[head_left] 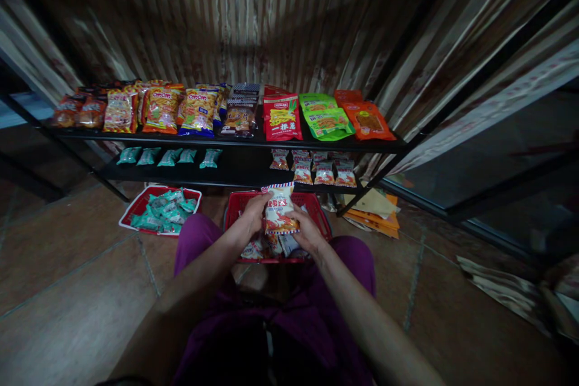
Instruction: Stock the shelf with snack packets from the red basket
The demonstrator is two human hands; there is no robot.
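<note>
I hold a small white and orange snack packet (280, 208) upright between both hands, above a red basket (319, 207). My left hand (254, 215) grips its left edge and my right hand (306, 230) grips its right edge. More packets of the same kind (271, 247) lie in the basket under my hands. A row of matching packets (316, 172) stands on the lower black shelf (235, 176) just beyond the basket.
The upper shelf (253, 141) carries several larger snack bags in orange, blue, red and green. Teal packets (169, 157) line the lower shelf's left side, with more in a second red basket (136, 210) on the tiled floor. Flattened cardboard (373, 211) lies to the right.
</note>
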